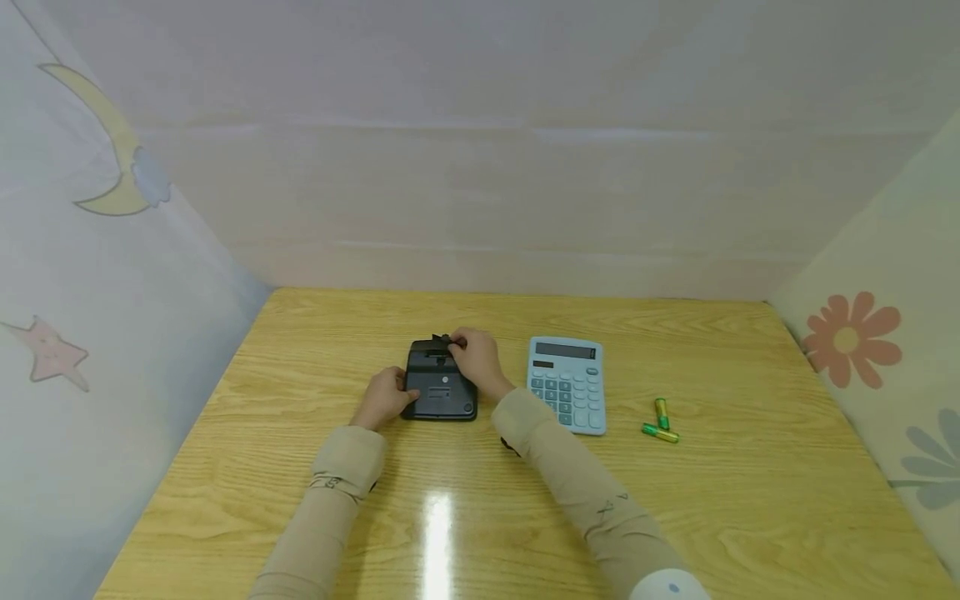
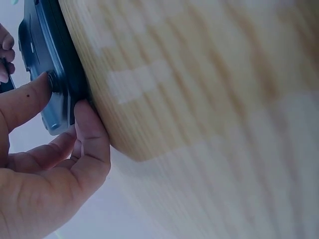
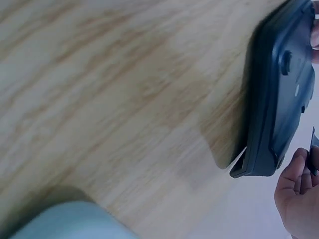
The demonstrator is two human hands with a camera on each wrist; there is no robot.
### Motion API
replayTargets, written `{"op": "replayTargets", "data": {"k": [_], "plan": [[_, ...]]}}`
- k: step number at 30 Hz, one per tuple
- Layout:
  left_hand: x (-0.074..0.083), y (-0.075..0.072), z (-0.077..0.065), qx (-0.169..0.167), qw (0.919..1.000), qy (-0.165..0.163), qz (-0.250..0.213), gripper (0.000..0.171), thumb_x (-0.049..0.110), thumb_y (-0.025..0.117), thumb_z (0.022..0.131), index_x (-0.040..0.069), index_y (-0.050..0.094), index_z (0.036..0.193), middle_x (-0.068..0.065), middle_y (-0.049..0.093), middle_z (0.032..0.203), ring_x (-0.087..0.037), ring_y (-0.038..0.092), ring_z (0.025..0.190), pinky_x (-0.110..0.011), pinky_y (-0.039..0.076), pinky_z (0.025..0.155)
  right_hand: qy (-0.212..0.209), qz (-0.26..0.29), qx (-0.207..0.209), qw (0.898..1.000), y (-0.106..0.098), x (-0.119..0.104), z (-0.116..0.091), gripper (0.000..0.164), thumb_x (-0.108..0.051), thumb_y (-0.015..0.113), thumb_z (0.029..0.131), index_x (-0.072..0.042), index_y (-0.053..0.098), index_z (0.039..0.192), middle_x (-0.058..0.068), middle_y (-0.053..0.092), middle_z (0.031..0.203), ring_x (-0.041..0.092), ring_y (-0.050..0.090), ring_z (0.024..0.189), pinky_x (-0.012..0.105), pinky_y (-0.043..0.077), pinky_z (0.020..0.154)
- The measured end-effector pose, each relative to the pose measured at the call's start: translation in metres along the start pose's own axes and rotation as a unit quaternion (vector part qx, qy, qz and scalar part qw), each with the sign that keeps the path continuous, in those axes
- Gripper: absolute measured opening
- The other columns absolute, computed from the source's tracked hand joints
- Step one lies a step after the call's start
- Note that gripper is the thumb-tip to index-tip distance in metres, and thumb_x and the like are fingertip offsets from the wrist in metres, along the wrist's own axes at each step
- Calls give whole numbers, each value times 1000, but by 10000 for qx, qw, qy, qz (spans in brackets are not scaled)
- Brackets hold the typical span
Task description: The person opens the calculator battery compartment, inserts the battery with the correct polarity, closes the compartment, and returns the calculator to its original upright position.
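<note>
A black calculator [image 1: 452,407] lies face down on the wooden table, its back with a round foot and a small battery recess turned up. My left hand [image 1: 381,400] grips its left edge; in the left wrist view the thumb [image 2: 25,104] presses on the back while the fingers curl at the edge. Over the far end, my right hand [image 1: 478,360] pinches a small black battery cover [image 1: 441,339] between thumb and fingers. The right wrist view shows this cover [image 3: 314,154] held apart from the calculator's back.
Right of the hands lies a light-blue calculator [image 1: 583,385], face up, partly behind the right forearm. Two green-and-yellow batteries [image 1: 662,414] lie close together farther right. Cloth walls with printed shapes stand behind the table [image 1: 720,500] and at both sides.
</note>
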State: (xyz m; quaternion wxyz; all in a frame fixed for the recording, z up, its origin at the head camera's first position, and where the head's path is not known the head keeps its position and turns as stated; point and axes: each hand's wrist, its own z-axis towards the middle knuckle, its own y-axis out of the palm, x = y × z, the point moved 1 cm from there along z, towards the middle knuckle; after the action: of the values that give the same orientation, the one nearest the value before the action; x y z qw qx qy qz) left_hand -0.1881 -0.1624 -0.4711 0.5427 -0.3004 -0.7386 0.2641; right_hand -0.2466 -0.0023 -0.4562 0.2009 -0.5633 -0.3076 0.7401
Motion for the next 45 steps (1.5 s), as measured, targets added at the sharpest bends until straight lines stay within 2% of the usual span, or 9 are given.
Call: {"op": "replayTargets", "data": {"k": [7, 8, 10, 14, 15, 19, 29, 36, 45], "plan": [[-2, 2, 5, -30, 9999, -141, -35, 48, 15, 65, 84, -11, 48, 121, -23, 56, 106, -32, 55, 95, -41, 47, 76, 325, 173, -82, 9993, -5, 0, -2, 13, -9, 63, 86, -1, 68, 96, 10, 66, 90, 21, 60, 81, 31, 49, 70], [-10, 6, 12, 19, 10000, -2, -29, 49, 18, 66, 84, -11, 49, 120, -22, 57, 103, -31, 56, 92, -39, 47, 73, 328, 159, -89, 9993, -6, 0, -2, 13, -9, 63, 86, -1, 68, 95, 10, 66, 90, 21, 60, 81, 31, 49, 70], [-12, 6, 14, 5, 10000, 13, 29, 50, 19, 66, 84, -10, 49, 120, -22, 57, 103, -30, 56, 91, -38, 47, 72, 314, 138, -92, 9994, -8, -1, -3, 13, -9, 63, 86, -1, 68, 94, 10, 66, 89, 21, 60, 81, 31, 49, 70], [-8, 4, 10, -13, 10000, 7, -23, 49, 18, 66, 85, -11, 48, 121, -23, 56, 104, -31, 56, 93, -40, 47, 74, 243, 161, -85, 9995, -13, -2, -6, 12, -9, 64, 84, -1, 68, 93, 10, 66, 86, 20, 59, 77, 31, 48, 68], [1, 0, 3, -64, 9999, -123, -24, 48, 14, 64, 85, -11, 47, 122, -24, 56, 106, -33, 55, 96, -42, 47, 77, 216, 161, -91, 9996, -14, -2, -7, 12, -9, 64, 84, -1, 68, 92, 10, 65, 85, 20, 59, 75, 30, 48, 67], [4, -2, -3, -60, 10000, -14, 22, 47, 13, 63, 86, -14, 46, 121, -26, 56, 106, -34, 54, 96, -42, 46, 78, 64, 157, -132, 9998, -19, -3, -11, 11, -9, 65, 84, -1, 68, 91, 9, 65, 81, 19, 57, 71, 30, 47, 64], [5, -2, -4, -9, 10000, 16, 79, 49, 13, 64, 85, -14, 46, 121, -25, 55, 105, -33, 54, 94, -43, 46, 77, 44, 121, -328, 9994, -28, -4, -21, 11, -11, 65, 84, -3, 69, 90, 7, 65, 81, 17, 55, 70, 27, 45, 62], [4, -1, -4, -3, 10000, 59, 49, 49, 13, 64, 85, -14, 46, 122, -25, 55, 105, -33, 54, 95, -43, 46, 77, 474, 848, -779, 9922, -32, -2, -29, 15, -9, 64, 85, 1, 67, 95, 9, 66, 76, 15, 60, 59, 24, 49, 54], [5, -3, -6, -20, 10000, 70, 19, 49, 12, 63, 86, -14, 45, 122, -26, 54, 108, -35, 53, 98, -43, 46, 78, 862, 1481, -1116, 9789, -35, 3, -40, 15, -8, 65, 84, 2, 66, 95, 9, 65, 76, 22, 62, 65, 34, 52, 61]]}}
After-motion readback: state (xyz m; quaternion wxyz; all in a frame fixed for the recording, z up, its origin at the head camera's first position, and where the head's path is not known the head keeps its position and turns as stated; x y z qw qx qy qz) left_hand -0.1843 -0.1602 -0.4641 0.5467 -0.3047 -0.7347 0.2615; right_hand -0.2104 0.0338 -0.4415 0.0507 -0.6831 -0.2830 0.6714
